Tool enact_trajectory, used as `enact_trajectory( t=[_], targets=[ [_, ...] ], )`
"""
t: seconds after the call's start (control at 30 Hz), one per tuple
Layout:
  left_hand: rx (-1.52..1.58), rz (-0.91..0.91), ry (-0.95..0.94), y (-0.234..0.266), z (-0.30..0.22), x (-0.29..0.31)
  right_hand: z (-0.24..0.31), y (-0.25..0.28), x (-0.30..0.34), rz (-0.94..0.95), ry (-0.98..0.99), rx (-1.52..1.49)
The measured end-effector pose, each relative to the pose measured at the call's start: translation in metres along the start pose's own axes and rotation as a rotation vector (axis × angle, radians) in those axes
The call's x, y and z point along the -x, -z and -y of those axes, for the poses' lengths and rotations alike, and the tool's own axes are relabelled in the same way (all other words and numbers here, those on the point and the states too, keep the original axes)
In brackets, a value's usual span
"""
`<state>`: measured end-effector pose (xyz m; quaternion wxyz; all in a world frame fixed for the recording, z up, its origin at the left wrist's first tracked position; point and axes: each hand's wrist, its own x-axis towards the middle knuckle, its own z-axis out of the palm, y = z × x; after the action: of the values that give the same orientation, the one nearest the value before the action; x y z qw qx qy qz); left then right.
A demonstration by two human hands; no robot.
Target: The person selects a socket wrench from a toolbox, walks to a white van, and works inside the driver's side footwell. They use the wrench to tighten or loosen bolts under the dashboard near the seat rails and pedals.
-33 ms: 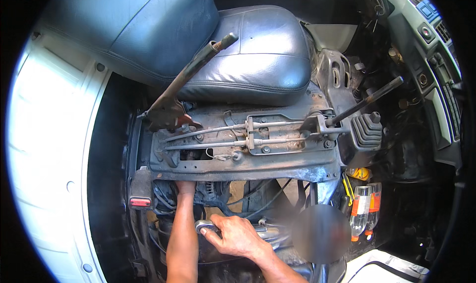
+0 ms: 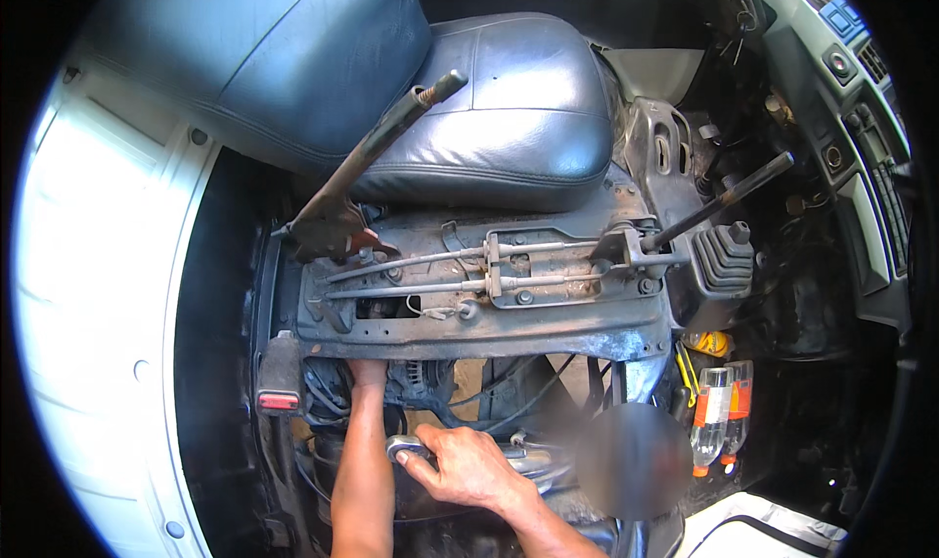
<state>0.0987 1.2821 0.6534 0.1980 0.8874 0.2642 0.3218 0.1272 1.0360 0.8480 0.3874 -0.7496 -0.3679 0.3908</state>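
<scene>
My left hand (image 2: 368,374) reaches down into the engine opening, under the edge of the black metal crossmember (image 2: 469,341). Its fingers are hidden there, beside dark hoses and an alternator-like part (image 2: 416,374). Closed around a ratchet wrench (image 2: 405,447), my right hand (image 2: 465,465) is just right of my left forearm. The wrench's round chrome head sticks out past the thumb; most of the rest is covered by the hand. Below and around this hand lie dark engine parts and a shiny metal piece (image 2: 538,463).
Two control cables (image 2: 411,274) run along the crossmember. A handbrake lever (image 2: 367,157) and a gear lever rod (image 2: 724,198) stand up from it. A seat belt buckle (image 2: 280,387) is at left, plastic bottles (image 2: 711,421) at right, and a black seat (image 2: 499,118) beyond.
</scene>
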Motion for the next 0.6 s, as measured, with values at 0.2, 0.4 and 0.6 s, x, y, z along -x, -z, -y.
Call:
enact_trajectory(
  t=[0.2,0.4,0.6],
  targets=[
    [0.130,0.032,0.201,-0.007,0.010,0.006,-0.007,0.002,-0.005,-0.014,0.020,-0.015],
    [0.237,0.047,0.255,-0.012,0.025,0.009,-0.005,0.009,-0.003,-0.019,0.022,-0.047],
    [0.234,0.036,0.243,-0.014,0.037,0.009,-0.002,0.012,0.000,-0.005,0.028,-0.077]
  ],
)
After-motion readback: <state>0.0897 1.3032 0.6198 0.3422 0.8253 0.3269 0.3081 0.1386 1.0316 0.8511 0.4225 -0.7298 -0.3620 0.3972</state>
